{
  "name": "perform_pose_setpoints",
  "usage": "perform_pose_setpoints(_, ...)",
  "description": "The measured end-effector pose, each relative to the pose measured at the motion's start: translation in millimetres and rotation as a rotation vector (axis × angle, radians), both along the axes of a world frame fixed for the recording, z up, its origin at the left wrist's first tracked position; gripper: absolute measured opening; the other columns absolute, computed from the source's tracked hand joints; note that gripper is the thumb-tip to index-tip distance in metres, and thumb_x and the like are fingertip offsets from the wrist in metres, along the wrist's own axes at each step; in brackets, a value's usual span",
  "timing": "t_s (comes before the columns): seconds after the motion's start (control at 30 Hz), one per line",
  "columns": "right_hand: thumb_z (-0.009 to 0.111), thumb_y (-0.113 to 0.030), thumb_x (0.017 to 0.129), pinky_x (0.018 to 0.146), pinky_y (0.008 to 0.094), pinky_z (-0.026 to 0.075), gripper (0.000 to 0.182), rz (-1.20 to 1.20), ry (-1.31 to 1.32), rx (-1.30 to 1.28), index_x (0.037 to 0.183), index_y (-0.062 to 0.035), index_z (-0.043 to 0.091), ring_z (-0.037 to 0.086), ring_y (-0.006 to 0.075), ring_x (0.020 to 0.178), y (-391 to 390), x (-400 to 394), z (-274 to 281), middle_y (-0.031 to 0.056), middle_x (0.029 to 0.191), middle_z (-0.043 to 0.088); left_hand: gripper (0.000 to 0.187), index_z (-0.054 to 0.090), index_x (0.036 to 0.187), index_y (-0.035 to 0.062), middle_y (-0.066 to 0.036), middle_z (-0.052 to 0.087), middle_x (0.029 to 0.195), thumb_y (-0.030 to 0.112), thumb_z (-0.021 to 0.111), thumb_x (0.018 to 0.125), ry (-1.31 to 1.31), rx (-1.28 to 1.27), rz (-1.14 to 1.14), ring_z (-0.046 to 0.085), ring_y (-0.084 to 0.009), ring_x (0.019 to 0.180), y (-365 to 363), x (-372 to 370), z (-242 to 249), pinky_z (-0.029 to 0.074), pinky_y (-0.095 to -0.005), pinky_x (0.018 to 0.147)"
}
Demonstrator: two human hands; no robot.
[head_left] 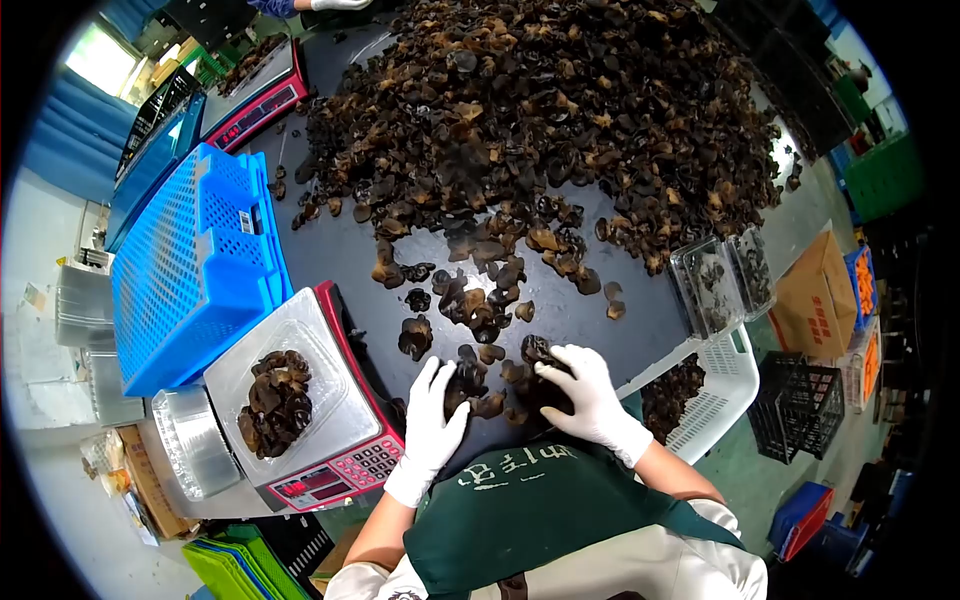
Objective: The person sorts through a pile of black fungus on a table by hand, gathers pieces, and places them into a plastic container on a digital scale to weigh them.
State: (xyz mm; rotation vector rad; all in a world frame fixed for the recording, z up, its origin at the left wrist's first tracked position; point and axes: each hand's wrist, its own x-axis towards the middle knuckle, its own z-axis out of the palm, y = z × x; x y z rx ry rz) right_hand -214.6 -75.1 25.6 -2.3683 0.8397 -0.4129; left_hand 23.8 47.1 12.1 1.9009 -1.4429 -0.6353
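Note:
A large heap of dark brown wood ear mushrooms [520, 110] covers the far part of the grey table, with looser pieces [485, 300] trailing toward me. My left hand [432, 430], in a white glove, curls around a few wood ears [466, 380] near the table's front edge. Opposite it, my right hand [592, 405], also gloved, has its fingers and thumb bent around more pieces [550, 392]. Small pieces lie between the two hands. On the left, a red-edged digital scale [350, 400] bears a clear plastic tray [325, 345] with a portion of wood ears [277, 405] in it.
Blue plastic crates [165, 270] stand left, beside stacked clear trays [195, 440]. Two clear containers [708, 285] sit at the table's right edge, above a white basket [725, 385] holding wood ears. A second scale [262, 105] and another person's gloved hand [340, 4] are at far left.

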Motion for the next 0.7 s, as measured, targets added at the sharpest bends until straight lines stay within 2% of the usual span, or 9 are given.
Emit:
perform_pose_setpoints(0.03, 0.078, -0.020, 0.064, 0.106, 0.0481, 0.031, 0.060, -0.056, 0.008, -0.033, 0.120, -0.0098, 0.060, 0.043, 0.0378, 0.122, 2.1, -4.3, 4.1, 0.0174, 0.130, 0.048, 0.064, 0.046, 0.137, 0.0052, -0.022, 0.041, 0.140, 0.010, 0.069, 0.077, 0.016, 0.010, 0.032, 0.041, -0.0380, 0.129, 6.6, -1.8, 4.9, 0.034, -0.0436, 0.108)
perform_pose_setpoints(0.1, 0.078, -0.019, 0.065, 0.100, 0.0455, 0.035, 0.053, -0.106, -0.038, -0.098, 0.115, -0.0104, 0.063, 0.049, 0.0320, 0.113, 4.1, -9.0, 3.5, 0.0119, 0.120, 0.054, 0.065, 0.046, 0.137, 0.0059, -0.022, 0.042, 0.140, 0.009, 0.070, 0.077, 0.038, -0.026, 0.060, 0.042, -0.0371, 0.128, 18.5, -4.8, 3.7, 0.034, -0.0428, 0.108)
perform_pose_setpoints(0.2, 0.076, -0.018, 0.069, 0.089, 0.0400, 0.036, 0.036, 0.012, -0.043, -0.172, 0.104, -0.0136, 0.068, 0.053, 0.0217, 0.092, 6.2, -2.0, -5.5, -0.0001, 0.097, 0.060, 0.066, 0.045, 0.138, 0.0059, -0.021, 0.042, 0.139, 0.009, 0.070, 0.077, 0.054, -0.017, 0.068, 0.042, -0.0368, 0.128, 27.2, -8.3, -5.5, 0.034, -0.0424, 0.108)
perform_pose_setpoints(0.33, 0.074, -0.023, 0.071, 0.096, 0.0443, 0.034, 0.038, 0.069, -0.011, -0.213, 0.109, -0.0176, 0.066, 0.050, 0.0211, 0.102, 15.8, 42.9, -15.8, -0.0019, 0.099, 0.059, 0.069, 0.045, 0.137, 0.0064, -0.019, 0.041, 0.139, 0.002, 0.071, 0.073, 0.071, 0.009, 0.074, 0.041, -0.0348, 0.130, 24.9, -15.1, -7.9, 0.034, -0.0402, 0.109)
perform_pose_setpoints(0.47, 0.074, -0.025, 0.071, 0.099, 0.0464, 0.033, 0.017, 0.205, -0.002, -0.262, 0.086, -0.0192, 0.069, 0.054, 0.0172, 0.097, 9.3, 61.9, -23.3, -0.0026, 0.083, 0.059, 0.068, 0.044, 0.137, 0.0063, -0.020, 0.041, 0.139, 0.004, 0.071, 0.075, 0.029, 0.035, 0.097, 0.041, -0.0352, 0.129, 22.0, -15.7, -0.2, 0.033, -0.0407, 0.109)
perform_pose_setpoints(0.5, 0.074, -0.022, 0.072, 0.093, 0.0419, 0.039, 0.015, 0.163, -0.112, -0.160, 0.084, -0.0156, 0.069, 0.058, 0.0198, 0.090, 2.6, 58.8, -10.5, -0.0005, 0.082, 0.062, 0.068, 0.044, 0.137, 0.0063, -0.020, 0.041, 0.139, 0.004, 0.071, 0.075, 0.028, 0.035, 0.104, 0.041, -0.0352, 0.129, 22.8, -13.7, -0.5, 0.033, -0.0407, 0.109)
perform_pose_setpoints(0.57, 0.072, -0.017, 0.072, 0.081, 0.0373, 0.047, 0.011, 0.039, -0.282, 0.217, 0.080, -0.0096, 0.068, 0.060, 0.0246, 0.080, -16.6, 40.3, 19.9, 0.0025, 0.080, 0.065, 0.068, 0.044, 0.139, 0.0059, -0.022, 0.040, 0.139, 0.009, 0.071, 0.076, 0.053, -0.003, 0.100, 0.041, -0.0371, 0.128, 25.9, -10.7, -3.8, 0.034, -0.0427, 0.108)
perform_pose_setpoints(0.63, 0.070, -0.013, 0.071, 0.070, 0.0353, 0.049, 0.011, -0.131, -0.142, 0.289, 0.079, -0.0052, 0.068, 0.062, 0.0291, 0.073, -37.7, 2.1, 51.8, 0.0061, 0.080, 0.068, 0.068, 0.044, 0.139, 0.0059, -0.021, 0.040, 0.140, 0.009, 0.071, 0.077, 0.057, -0.005, 0.101, 0.041, -0.0370, 0.129, 27.5, -9.6, -7.7, 0.034, -0.0428, 0.108)
perform_pose_setpoints(0.7, 0.071, -0.019, 0.068, 0.066, 0.0361, 0.048, 0.016, -0.164, 0.153, 0.383, 0.077, -0.0067, 0.068, 0.062, 0.0282, 0.075, -56.9, -48.8, 64.3, 0.0073, 0.070, 0.065, 0.067, 0.044, 0.139, 0.0064, -0.021, 0.040, 0.140, 0.010, 0.070, 0.077, 0.056, 0.010, 0.095, 0.041, -0.0370, 0.129, 24.3, -11.4, -9.2, 0.034, -0.0428, 0.108)
